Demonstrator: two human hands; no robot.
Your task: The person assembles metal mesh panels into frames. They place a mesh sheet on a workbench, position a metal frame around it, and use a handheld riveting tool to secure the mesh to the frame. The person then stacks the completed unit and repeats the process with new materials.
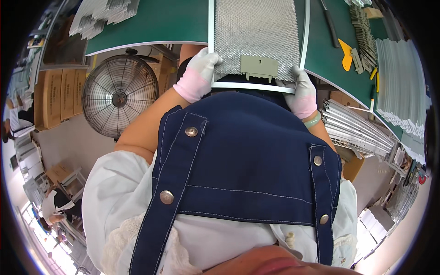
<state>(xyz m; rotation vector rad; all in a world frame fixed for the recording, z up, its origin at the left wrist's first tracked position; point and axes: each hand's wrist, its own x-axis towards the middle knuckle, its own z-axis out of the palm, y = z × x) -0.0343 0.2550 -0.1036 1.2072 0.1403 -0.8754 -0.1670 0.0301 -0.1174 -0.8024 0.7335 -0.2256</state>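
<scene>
Mesh (256, 32) seen between frame (252, 86) sides, long axis pointed forward; frame gripped at near corners by left hand (197, 74) and right hand (303, 94), grey clip (259, 67) set between.

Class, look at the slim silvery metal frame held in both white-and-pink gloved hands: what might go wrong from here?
1. The grey-green plastic piece juts past the lower edge of the silvery mesh, so it might slip if loose.
2. The left hand and right hand grip opposite sides of the metal frame; uneven pulling might twist it.
</scene>
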